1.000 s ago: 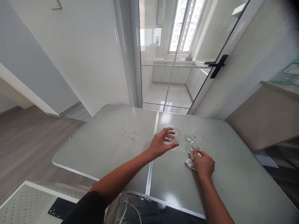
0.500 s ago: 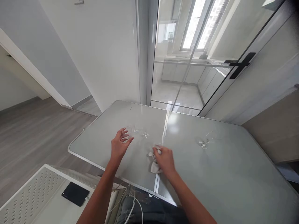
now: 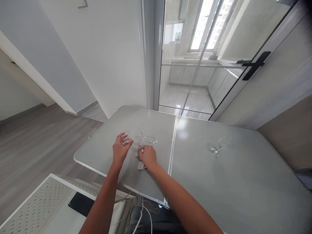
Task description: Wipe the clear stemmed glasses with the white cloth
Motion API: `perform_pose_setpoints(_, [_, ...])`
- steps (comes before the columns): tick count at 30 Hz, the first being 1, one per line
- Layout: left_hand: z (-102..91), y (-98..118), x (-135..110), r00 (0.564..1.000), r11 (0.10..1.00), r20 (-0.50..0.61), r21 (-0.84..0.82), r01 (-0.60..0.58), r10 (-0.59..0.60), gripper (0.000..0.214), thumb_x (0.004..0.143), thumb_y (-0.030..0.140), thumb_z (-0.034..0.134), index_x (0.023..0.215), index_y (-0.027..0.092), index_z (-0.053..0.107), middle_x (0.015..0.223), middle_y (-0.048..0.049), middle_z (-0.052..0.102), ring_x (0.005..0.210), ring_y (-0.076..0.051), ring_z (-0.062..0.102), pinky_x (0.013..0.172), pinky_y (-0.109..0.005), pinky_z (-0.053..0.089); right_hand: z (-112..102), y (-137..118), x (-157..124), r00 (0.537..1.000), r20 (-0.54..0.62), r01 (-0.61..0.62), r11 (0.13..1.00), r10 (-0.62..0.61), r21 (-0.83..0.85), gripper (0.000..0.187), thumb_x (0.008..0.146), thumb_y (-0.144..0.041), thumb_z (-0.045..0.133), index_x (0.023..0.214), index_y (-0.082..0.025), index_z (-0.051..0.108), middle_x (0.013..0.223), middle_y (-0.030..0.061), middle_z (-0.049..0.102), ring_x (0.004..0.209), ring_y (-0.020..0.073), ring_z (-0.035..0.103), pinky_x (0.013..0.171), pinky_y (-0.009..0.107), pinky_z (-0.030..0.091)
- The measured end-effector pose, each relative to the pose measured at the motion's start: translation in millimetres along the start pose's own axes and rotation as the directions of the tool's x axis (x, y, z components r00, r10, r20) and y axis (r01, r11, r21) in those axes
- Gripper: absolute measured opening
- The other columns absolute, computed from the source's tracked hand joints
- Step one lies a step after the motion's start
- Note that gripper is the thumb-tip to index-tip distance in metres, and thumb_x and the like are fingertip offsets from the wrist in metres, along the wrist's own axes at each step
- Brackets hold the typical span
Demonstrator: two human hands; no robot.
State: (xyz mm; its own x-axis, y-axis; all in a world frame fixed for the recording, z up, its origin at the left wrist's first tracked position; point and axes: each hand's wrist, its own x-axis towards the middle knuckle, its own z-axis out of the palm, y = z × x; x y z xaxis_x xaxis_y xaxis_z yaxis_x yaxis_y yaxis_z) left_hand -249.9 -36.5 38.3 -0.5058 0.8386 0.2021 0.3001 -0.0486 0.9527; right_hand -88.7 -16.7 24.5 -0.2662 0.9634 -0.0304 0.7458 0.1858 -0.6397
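Note:
My left hand (image 3: 120, 150) is closed round the bowl of a clear stemmed glass (image 3: 126, 137) at the left part of the grey table (image 3: 195, 169). Just to its right my right hand (image 3: 148, 155) grips a small white cloth (image 3: 140, 165) that hangs down onto the tabletop. Two other clear glasses (image 3: 148, 140) stand right behind my hands, close to the held glass. A further stemmed glass (image 3: 220, 145) lies tipped on its side on the table's right half, far from both hands.
A metal seam (image 3: 172, 148) splits the tabletop in two. A glass sliding door (image 3: 195, 58) with a black handle (image 3: 254, 65) stands behind the table. At lower left sit a white perforated surface (image 3: 31, 208), a dark phone (image 3: 80, 203) and white cables (image 3: 138, 217).
My left hand carried the glass from the table's middle to the left, beside the two standing glasses. My right hand followed leftward with the cloth, leaving the tipped glass behind.

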Motion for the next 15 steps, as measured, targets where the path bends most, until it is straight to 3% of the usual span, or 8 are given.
perform_pose_setpoints(5, [0.1,-0.2,1.7,1.0,1.0,-0.023,0.004,-0.006,0.006,0.066,0.074,0.034,0.084,0.133,0.025,0.054,0.132,-0.012,0.066,0.114,-0.024,0.07,0.097,-0.043,0.062,-4.8,0.9,-2.0,1.0,-0.012,-0.015,0.998,0.016,0.053,0.026,0.092,-0.032,0.064,0.111,-0.024,0.078,0.103,0.0077,0.081,0.095,0.0224,0.074,0.081,0.027,0.051])
perform_pose_setpoints(8, [-0.6,-2.4,-0.1,1.0,0.999,-0.026,0.034,-0.004,0.004,0.068,0.074,0.032,0.084,0.135,0.028,0.054,0.134,-0.011,0.065,0.116,-0.025,0.068,0.096,-0.043,0.061,-23.8,22.7,-22.5,0.997,-0.068,-0.023,0.98,0.038,0.199,0.037,0.087,-0.031,0.068,0.123,-0.022,0.074,0.103,0.0056,0.08,0.095,0.0221,0.074,0.085,0.028,0.051])
perform_pose_setpoints(12, [-3.3,-7.5,-8.3,0.998,0.994,-0.038,0.095,-0.044,0.048,0.082,0.074,0.033,0.086,0.145,0.031,0.045,0.135,-0.011,0.063,0.121,-0.026,0.064,0.096,-0.043,0.06,-75.2,98.5,-60.6,0.983,-0.158,-0.051,0.962,0.096,0.268,0.024,0.087,-0.038,0.062,0.096,-0.024,0.08,0.094,0.0041,0.08,0.088,0.0233,0.074,0.084,0.032,0.052])
perform_pose_setpoints(14, [-6.2,-9.8,-16.6,0.99,0.981,-0.105,0.179,-0.075,0.095,0.083,0.072,0.034,0.087,0.143,0.028,0.045,0.134,-0.0121,0.061,0.122,-0.026,0.062,0.093,-0.04,0.06,-109.8,151.1,-78.8,0.934,-0.259,-0.188,0.955,0.246,0.231,0.032,0.084,-0.047,0.062,0.096,-0.023,0.079,0.09,0.0067,0.079,0.081,0.0258,0.073,0.078,0.035,0.052])
perform_pose_setpoints(15, [-8.2,-10.9,-21.9,0.981,0.972,-0.154,0.218,-0.084,0.119,0.077,0.073,0.034,0.086,0.14,0.026,0.047,0.132,-0.0123,0.061,0.119,-0.026,0.063,0.089,-0.038,0.059,-127.8,178.2,-87.4,0.886,-0.332,-0.262,0.94,0.324,0.217,0.038,0.081,-0.051,0.064,0.098,-0.022,0.078,0.092,0.0088,0.079,0.079,0.027,0.072,0.076,0.037,0.051])
